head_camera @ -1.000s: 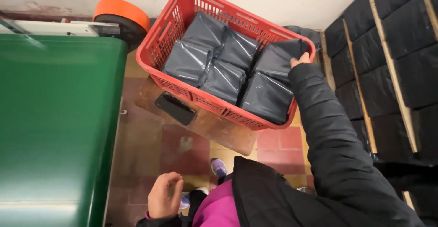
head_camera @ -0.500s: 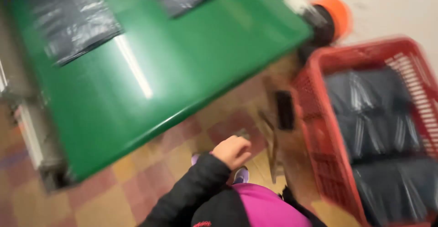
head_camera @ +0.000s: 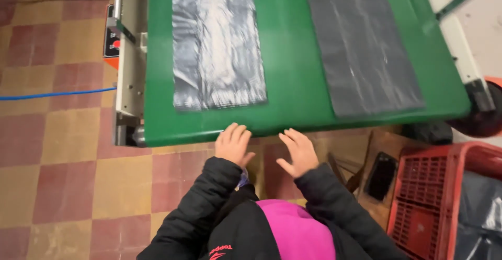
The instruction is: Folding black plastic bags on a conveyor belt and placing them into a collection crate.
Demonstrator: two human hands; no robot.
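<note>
Both hands now hover empty at the green table edge — judging, reaching next for a grey bag.

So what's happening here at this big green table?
A person in a black jacket stands at the near edge of the wide green conveyor belt. Both hands are empty and spread open: the left hand and the right hand hover just at the belt's edge. Two flat sheets lie on the belt, a shiny grey plastic bag on the left and a darker grey plastic bag on the right. A red plastic crate holding more dark bags sits on the floor to the right.
</note>
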